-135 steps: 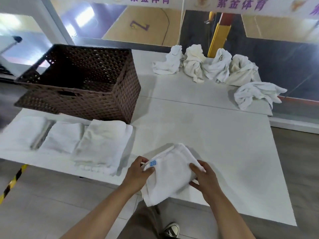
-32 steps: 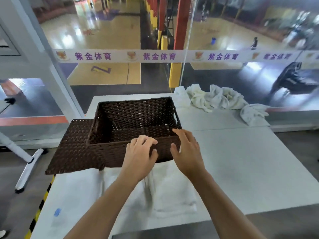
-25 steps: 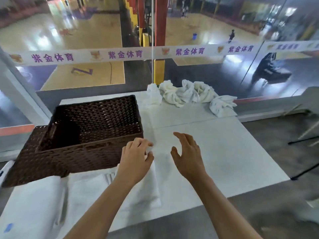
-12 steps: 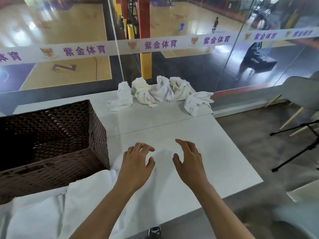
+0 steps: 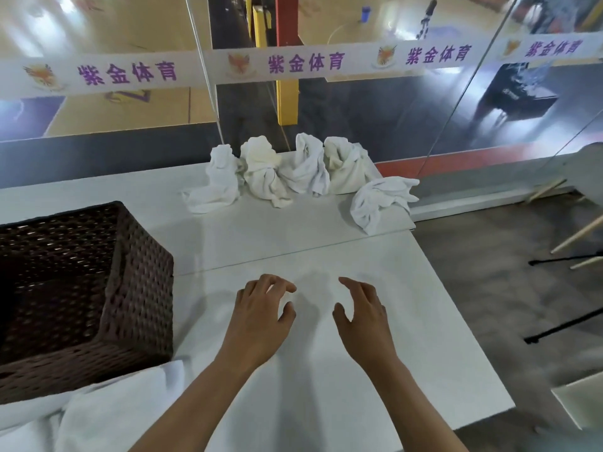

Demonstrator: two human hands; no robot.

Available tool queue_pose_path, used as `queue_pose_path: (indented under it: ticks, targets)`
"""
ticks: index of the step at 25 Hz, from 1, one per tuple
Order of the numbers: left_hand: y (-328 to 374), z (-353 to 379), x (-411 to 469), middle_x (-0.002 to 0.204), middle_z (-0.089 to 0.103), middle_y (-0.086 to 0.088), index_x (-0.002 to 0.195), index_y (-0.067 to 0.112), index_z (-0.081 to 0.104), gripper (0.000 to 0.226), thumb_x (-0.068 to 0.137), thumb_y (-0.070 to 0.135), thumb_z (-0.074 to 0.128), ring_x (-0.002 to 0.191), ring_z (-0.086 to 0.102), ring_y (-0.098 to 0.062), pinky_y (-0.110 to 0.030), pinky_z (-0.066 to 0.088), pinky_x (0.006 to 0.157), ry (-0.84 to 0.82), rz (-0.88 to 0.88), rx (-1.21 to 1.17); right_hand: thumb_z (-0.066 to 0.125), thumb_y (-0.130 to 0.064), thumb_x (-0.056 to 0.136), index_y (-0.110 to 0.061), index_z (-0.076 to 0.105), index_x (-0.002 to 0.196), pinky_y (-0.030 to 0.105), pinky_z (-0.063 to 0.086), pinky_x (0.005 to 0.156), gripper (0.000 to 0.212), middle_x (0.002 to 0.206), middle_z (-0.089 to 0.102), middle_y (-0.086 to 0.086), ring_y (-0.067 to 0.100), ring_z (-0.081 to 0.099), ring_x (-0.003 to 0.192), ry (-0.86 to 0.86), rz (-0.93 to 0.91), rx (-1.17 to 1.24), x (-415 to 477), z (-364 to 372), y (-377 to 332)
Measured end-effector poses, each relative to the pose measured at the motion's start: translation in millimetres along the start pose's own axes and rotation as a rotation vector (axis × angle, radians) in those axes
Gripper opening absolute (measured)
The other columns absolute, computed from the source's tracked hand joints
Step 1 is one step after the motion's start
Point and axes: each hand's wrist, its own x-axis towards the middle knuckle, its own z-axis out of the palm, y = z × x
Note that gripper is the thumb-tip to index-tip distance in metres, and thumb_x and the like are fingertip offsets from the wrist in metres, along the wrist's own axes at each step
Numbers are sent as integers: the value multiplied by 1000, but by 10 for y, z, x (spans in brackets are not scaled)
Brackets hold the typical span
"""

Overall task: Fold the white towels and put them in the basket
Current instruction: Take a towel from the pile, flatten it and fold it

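White crumpled towels (image 5: pixel 293 171), five, line the table's (image 5: pixel 424 321) far edge; both hands (image 5: pixel 261 314) (image 5: pixel 362 316) spread, empty.

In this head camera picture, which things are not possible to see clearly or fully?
- Basket: the left part is cut off by the picture edge; its floor is too dark to show whether towels lie inside.
- Folded towels at lower left: cut off by the bottom edge, so their number is unclear.
- Crumpled towels: they overlap, so the exact count is uncertain.
- Left hand and right hand: palms face down, hidden.
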Motion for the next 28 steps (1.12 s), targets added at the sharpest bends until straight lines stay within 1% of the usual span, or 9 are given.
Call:
queue_pose_path:
  ticks: [7,10,13,15,18,20,23,26,28]
  targets:
    - [145,473,784,122,52,16,119,32,59,25,96,25,56,112,49,-12,-31,37,101,-14,-127,16,62,-20,95,-26,51,141,29,33,99,49,135,50,-1,23,58,112,-101,-19,22,1218,22,575]
    - [230,657,1057,118,53,17,117,33,61,25,94,22,59,107,50,-11,-30,37,97,-19,-180,18,62,-20,95,-23,51,141,36,36,99,48,135,51,5,28,58,112,-133,-8,-5,1889,-3,893]
    - [261,798,1278,117,53,18,116,34,61,25,93,22,60,105,48,-10,-26,34,96,-11,-230,36,62,-18,92,-19,48,143,44,40,101,53,137,50,10,34,53,118,-123,9,-105,2650,7,1157]
    - [269,868,1354,116,54,17,116,33,62,25,94,21,60,104,48,-10,-26,34,96,-23,-261,41,65,-18,89,-19,41,147,48,38,102,63,145,44,11,37,47,126,-110,6,-223,3122,22,1275]
    - [274,951,1363,114,55,16,115,33,62,25,93,20,61,103,50,-11,-29,38,95,-35,-293,36,67,-21,87,-27,36,149,47,32,109,70,153,36,7,33,36,140,-242,-22,-394,3627,114,1475]
    - [271,1003,1328,114,54,17,114,33,61,24,93,21,61,102,50,-11,-29,38,95,-48,-303,46,68,-17,86,-29,45,143,46,34,106,63,149,42,7,34,39,135,-296,-64,-490,3760,212,1621]
    - [237,1057,1263,115,53,18,114,34,61,24,93,21,60,103,50,-11,-29,38,94,-58,-312,63,63,-17,91,-22,59,130,43,39,92,39,130,56,12,39,50,114,-226,-135,-544,3765,262,1668]
    - [208,1067,1170,114,53,20,113,35,60,23,94,24,57,103,50,-10,-30,39,93,-70,-312,51,61,-32,94,-25,64,121,42,37,91,27,119,66,9,36,58,111,-259,-120,-487,3509,170,1597]
    - [206,1067,1097,112,53,20,113,36,60,23,93,30,52,102,50,-10,-30,40,93,-80,-300,40,61,-39,92,-27,65,114,41,34,89,24,108,70,2,31,60,109,-340,-66,-342,3094,119,1524]
